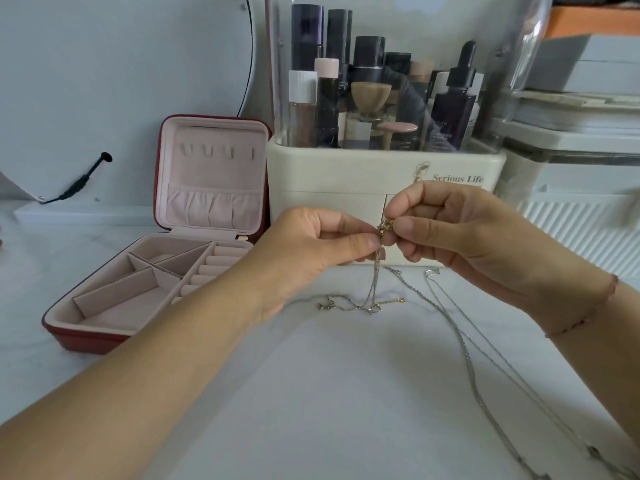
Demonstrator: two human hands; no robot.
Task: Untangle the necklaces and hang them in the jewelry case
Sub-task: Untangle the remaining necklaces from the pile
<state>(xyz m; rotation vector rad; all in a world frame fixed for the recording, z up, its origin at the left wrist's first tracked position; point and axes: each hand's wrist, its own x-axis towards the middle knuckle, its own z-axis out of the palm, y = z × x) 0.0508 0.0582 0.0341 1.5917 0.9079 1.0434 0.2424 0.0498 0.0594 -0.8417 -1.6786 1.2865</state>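
1. Silver chains [469,362] cross the desk [311,403] and are cut off at the bottom right edge.
2. Left hand [311,251] and right hand [460,233] each have a pinching grip on the gold necklace [375,282]; fingertips hide its clasp.
3. Its lower end lies knotted on the desk, before the cosmetics organizer [346,174].
4. Jewelry case [86,339] lies open at left, partly behind the left forearm.

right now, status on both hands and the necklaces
Left hand and right hand pinch the gold necklace at its top. Silver necklace loose on table at right. Jewelry case open at left, hooks bare, nothing blocking.
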